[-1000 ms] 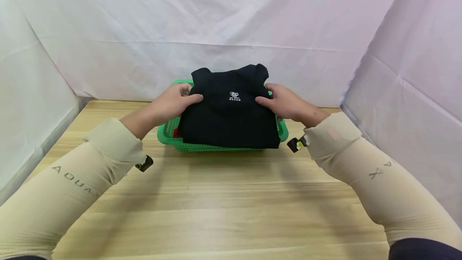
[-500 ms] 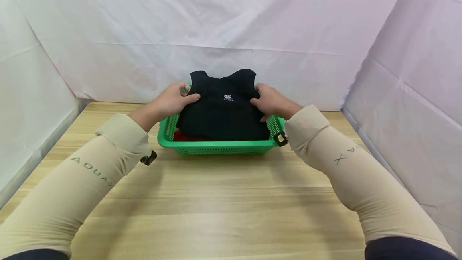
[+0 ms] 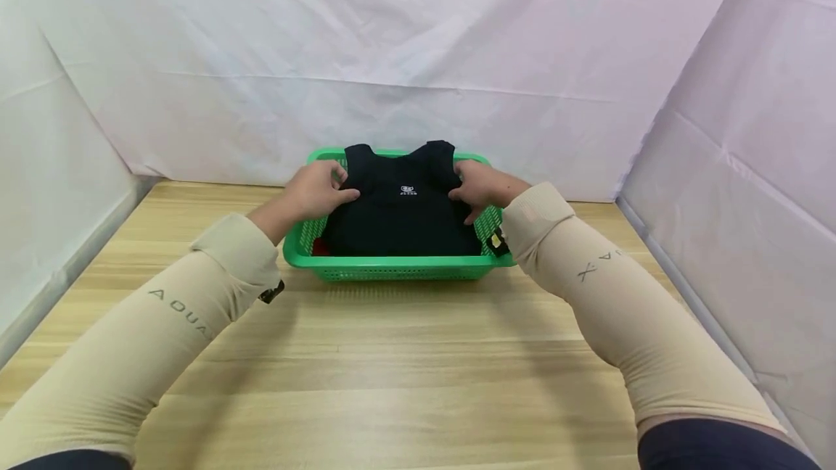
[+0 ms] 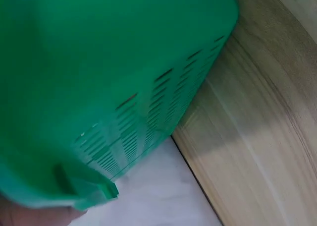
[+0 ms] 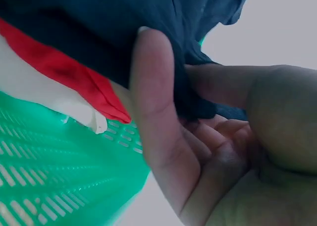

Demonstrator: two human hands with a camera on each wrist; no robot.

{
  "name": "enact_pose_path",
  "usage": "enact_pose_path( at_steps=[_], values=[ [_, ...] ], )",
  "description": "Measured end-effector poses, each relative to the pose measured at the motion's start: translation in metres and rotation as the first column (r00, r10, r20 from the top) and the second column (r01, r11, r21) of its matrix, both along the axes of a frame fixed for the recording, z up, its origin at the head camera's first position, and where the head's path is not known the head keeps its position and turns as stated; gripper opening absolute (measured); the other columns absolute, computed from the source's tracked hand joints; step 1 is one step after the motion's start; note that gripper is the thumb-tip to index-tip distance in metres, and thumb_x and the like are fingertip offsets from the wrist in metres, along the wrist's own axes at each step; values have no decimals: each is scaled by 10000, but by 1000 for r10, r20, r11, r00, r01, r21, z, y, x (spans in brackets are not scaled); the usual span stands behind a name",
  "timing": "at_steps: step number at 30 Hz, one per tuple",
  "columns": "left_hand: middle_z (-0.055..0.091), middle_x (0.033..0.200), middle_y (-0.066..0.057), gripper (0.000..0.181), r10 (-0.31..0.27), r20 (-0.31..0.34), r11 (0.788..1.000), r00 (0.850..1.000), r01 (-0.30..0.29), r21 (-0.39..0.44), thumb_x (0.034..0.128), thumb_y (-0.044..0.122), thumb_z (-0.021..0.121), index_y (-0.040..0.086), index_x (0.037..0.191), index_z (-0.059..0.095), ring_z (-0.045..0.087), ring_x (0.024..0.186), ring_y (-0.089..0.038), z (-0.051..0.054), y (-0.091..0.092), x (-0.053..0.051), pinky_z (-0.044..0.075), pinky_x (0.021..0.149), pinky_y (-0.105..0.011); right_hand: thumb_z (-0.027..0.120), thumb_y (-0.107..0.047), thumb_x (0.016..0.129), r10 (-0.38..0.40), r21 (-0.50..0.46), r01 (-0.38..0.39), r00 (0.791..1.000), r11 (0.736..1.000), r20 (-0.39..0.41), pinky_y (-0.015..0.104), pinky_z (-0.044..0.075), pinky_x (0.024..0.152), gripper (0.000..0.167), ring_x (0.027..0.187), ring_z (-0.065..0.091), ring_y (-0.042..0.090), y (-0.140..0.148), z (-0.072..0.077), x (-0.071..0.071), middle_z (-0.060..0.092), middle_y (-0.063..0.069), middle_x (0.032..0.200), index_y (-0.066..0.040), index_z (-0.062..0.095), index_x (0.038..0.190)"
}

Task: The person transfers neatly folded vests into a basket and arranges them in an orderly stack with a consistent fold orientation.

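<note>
A folded black shirt (image 3: 401, 220) with a small white print lies in the green basket (image 3: 392, 267), its two shoulder corners standing up at the back. My left hand (image 3: 316, 191) pinches the shirt's left edge, thumb on top; in the left wrist view only a bit of that hand (image 4: 37, 216) shows, below the basket rim. On the other side, my right hand (image 3: 481, 186) holds the right edge. In the right wrist view the dark cloth (image 5: 99, 32) passes between thumb and fingers. Red cloth (image 5: 74, 80) and white cloth (image 5: 44, 84) lie under it.
The basket stands on a wooden table (image 3: 392, 368) near the back. White sheets (image 3: 392, 35) hang behind and at both sides. Small black wrist devices sit below each sleeve cuff.
Both hands have lowered the black shirt into the basket, and its front edge now lies behind the front rim. The right hand has moved left.
</note>
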State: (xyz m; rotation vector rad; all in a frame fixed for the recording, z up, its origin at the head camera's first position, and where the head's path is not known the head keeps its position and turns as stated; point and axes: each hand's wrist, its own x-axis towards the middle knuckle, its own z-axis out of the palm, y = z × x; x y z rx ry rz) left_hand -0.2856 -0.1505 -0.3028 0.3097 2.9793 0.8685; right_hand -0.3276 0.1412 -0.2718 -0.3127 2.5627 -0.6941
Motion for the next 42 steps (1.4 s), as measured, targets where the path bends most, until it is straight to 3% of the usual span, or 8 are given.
enact_pose_path(
  at_steps=[3,7,12,17,24,28,36,42],
  values=[
    [210,621,27,426,-10,-68,996,998,4,-89,969,304,666,127,756,342,263,544,-151,-5,8,-1,264,591,-326,515,-147,1045,9,61,-10,1000,998,6,338,616,685,727,631,680,182,0,0,-1,197,245,1625,-37,59,1599],
    [199,624,22,487,-13,-133,980,991,-14,-200,951,305,692,147,705,303,260,589,-178,-9,19,0,255,673,-381,530,-144,1036,25,135,-26,1000,990,8,326,614,662,709,589,649,163,-1,-4,-3,310,284,1556,0,106,1586],
    [439,611,-21,336,3,-130,949,992,-43,-311,935,311,713,118,754,506,528,719,-259,-11,25,5,344,963,-561,550,-154,1028,36,228,-36,999,973,2,319,609,619,613,574,682,189,-8,-13,-6,581,283,1181,35,254,1530],
    [654,786,-88,244,-5,-98,910,995,-37,-412,930,326,715,91,924,646,659,928,-336,-14,28,9,208,1153,-666,564,-177,1026,50,318,-51,999,947,13,310,601,590,518,614,725,233,-12,-20,-7,644,231,952,41,358,1448],
    [651,772,-100,268,-22,-106,867,994,-34,-497,922,330,717,73,943,646,660,938,-333,-19,28,9,111,1173,-687,559,-191,1030,49,324,-66,997,944,59,311,601,592,599,631,729,235,-8,-26,-6,576,279,1277,18,277,1515],
    [709,948,-153,416,-38,-143,838,989,-46,-544,915,356,723,48,1181,638,661,1024,-364,-21,29,7,77,1183,-689,575,-190,1022,40,306,-58,997,950,64,314,602,595,610,685,743,265,-6,-28,-5,482,292,1420,26,281,1511],
    [501,1458,-214,822,-115,-262,773,958,-80,-630,891,399,744,36,1518,357,457,1348,-407,-23,28,11,189,1182,-664,579,-192,1021,39,286,-56,997,956,65,313,606,615,596,744,747,277,-7,-31,-3,520,280,1361,30,303,1500],
    [381,1551,-242,852,-117,-252,781,961,-67,-621,907,394,723,22,1545,299,395,1413,-398,-22,30,16,331,1141,-596,605,-218,1008,90,322,-81,996,943,-15,300,583,569,533,659,721,229,-6,-26,5,590,273,1244,43,398,1424]
  ],
)
